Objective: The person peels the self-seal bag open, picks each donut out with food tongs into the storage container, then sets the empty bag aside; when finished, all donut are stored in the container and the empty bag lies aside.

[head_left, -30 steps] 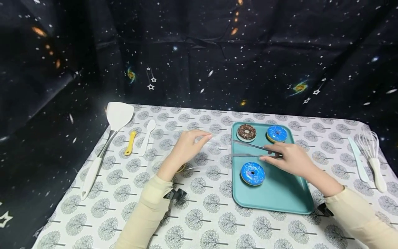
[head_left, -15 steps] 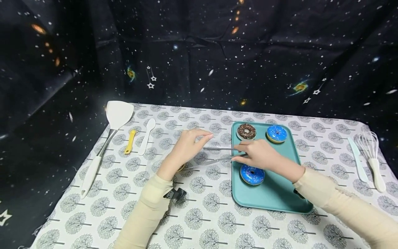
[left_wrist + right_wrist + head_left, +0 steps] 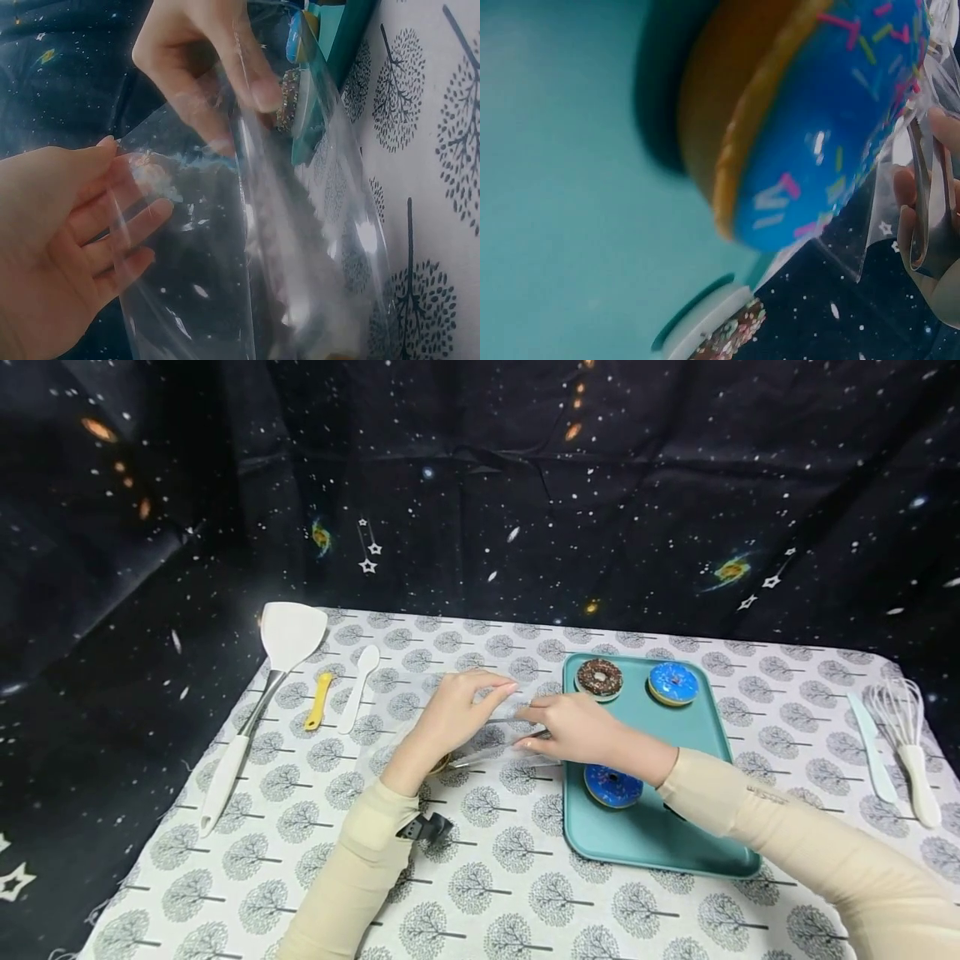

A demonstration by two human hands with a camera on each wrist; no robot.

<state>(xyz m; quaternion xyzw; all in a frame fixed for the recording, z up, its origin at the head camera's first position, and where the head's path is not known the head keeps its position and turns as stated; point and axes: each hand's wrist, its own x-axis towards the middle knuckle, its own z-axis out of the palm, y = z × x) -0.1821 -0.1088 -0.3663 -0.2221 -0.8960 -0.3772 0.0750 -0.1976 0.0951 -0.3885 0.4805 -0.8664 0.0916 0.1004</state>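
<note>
My left hand [image 3: 459, 714] pinches the edge of a clear plastic bag [image 3: 202, 307] between thumb and forefinger, its other fingers spread behind the film. With my right hand [image 3: 573, 727] I grip metal tongs [image 3: 928, 214]; their arms reach left into the bag's mouth. A doughnut [image 3: 440, 765] shows partly beneath my left wrist, inside the bag. On the teal tray [image 3: 675, 852] lie a blue-iced doughnut [image 3: 611, 787], partly covered by my right forearm, a second blue doughnut [image 3: 672, 683] and a chocolate sprinkled doughnut [image 3: 599, 679].
To the left lie a white turner [image 3: 292, 635], a small yellow-handled utensil [image 3: 318, 702] and a white spoon [image 3: 358, 689]. A pale blue knife [image 3: 872, 752] and a whisk [image 3: 911, 752] lie at far right. A dark starry cloth [image 3: 480, 485] hangs behind.
My right hand has moved left from over the tray, carrying the tongs into the bag's opening. My left hand keeps its place at the bag's edge.
</note>
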